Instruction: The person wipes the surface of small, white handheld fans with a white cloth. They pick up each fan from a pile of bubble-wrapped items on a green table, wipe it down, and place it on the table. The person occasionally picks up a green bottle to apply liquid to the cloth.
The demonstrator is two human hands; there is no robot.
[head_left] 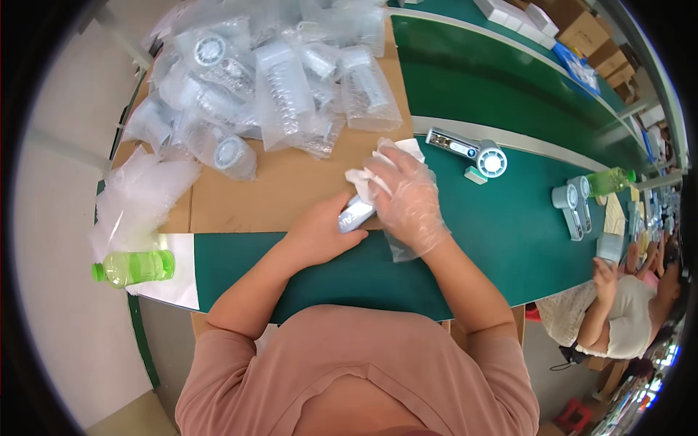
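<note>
Near the front edge of the cardboard sheet [254, 207], my bare left hand [320, 231] is closed around the end of a pale blue handheld fan [356, 215]. The fan's far part is hidden under my right hand [411, 196]. That hand wears a loose clear plastic glove and is closed on a crumpled white wipe [361, 176], pressed against the fan. Another pale blue handheld fan [465, 147] lies to the right on the green table, with a small green-and-white block [475, 175] beside it.
Bubble-wrapped fans [287, 94] are heaped at the far left, with loose bubble bags [142, 192] nearer. A green bottle [138, 268] lies on white paper. Two more fans [572, 207] and another green bottle [611, 181] are at the right, by a seated person [625, 312].
</note>
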